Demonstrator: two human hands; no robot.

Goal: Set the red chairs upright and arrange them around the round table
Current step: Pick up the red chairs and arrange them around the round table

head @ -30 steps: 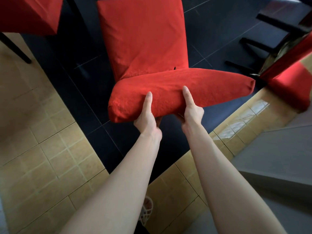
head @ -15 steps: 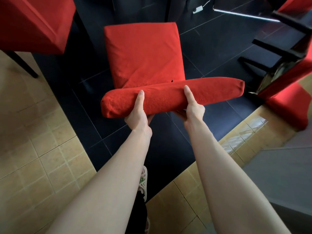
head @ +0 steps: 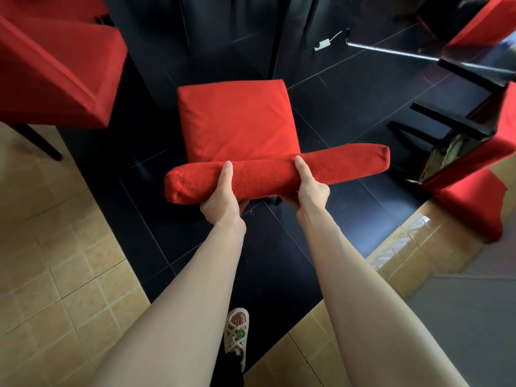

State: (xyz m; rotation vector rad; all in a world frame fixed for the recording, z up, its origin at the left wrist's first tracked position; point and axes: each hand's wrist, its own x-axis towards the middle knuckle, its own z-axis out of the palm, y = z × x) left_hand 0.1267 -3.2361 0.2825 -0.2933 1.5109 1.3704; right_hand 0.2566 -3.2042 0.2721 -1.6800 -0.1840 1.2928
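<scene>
While clamping left hand (head: 223,196) and right hand (head: 308,188) side by side on the chair back (head: 265,174), thumbs (head: 226,174) on top, leaves seat (head: 234,121) just beyond the grip.

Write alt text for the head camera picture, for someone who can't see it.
The left hand and right hand grip the backrest top of an upright red chair. A second red chair lies tipped over at right; a third chair stands upper left.
</scene>
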